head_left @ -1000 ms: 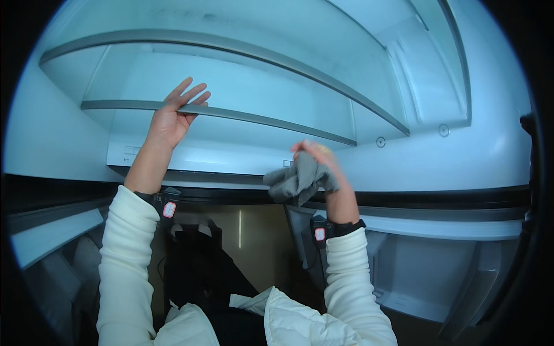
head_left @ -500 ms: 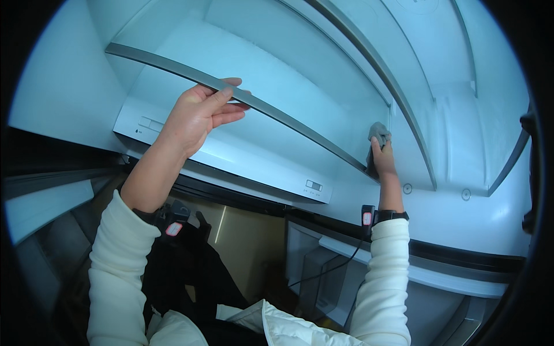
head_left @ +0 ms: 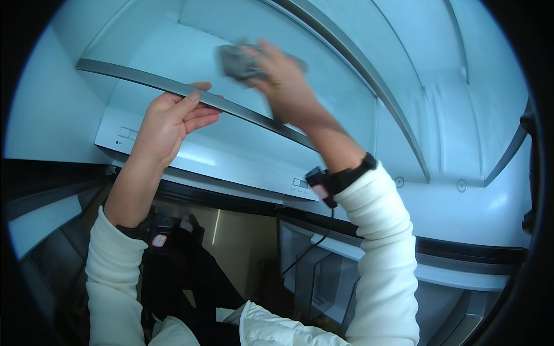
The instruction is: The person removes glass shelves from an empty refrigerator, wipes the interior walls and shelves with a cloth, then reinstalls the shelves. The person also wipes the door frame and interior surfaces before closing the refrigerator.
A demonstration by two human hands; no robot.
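Cool, bright, even light fills the white fridge interior [head_left: 242, 155] with soft glare on its panels, while the lower area is dim and shadowed, the right hand [head_left: 283, 81] and grey cloth [head_left: 239, 60] are motion-blurred, and fisheye bending darkens the rim.

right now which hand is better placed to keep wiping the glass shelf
Right. The right hand presses the grey cloth onto the glass shelf, while the left hand grips the shelf's front trim.
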